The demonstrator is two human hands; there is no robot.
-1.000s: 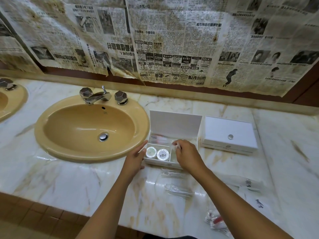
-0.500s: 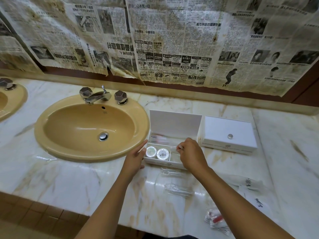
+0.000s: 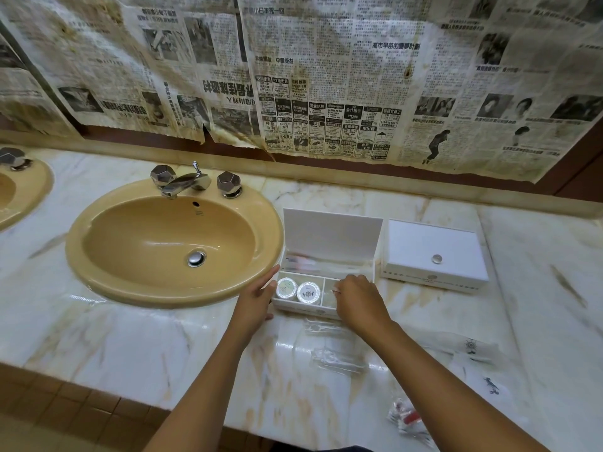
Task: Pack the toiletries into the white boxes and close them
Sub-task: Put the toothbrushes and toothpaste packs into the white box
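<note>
Packing step: left hand [image 3: 256, 296], fingers straight, steadies the open box [image 3: 326, 288] — right hand [image 3: 357, 296] pinches a small item [image 3: 335, 291] over its right compartment. Next: release, then fetch another packet [image 3: 339, 358].

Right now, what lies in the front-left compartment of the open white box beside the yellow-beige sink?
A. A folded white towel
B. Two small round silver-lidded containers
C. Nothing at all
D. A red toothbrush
B: two small round silver-lidded containers sit side by side in the front-left compartment of the open white box, next to the left hand resting at its left edge.
</note>
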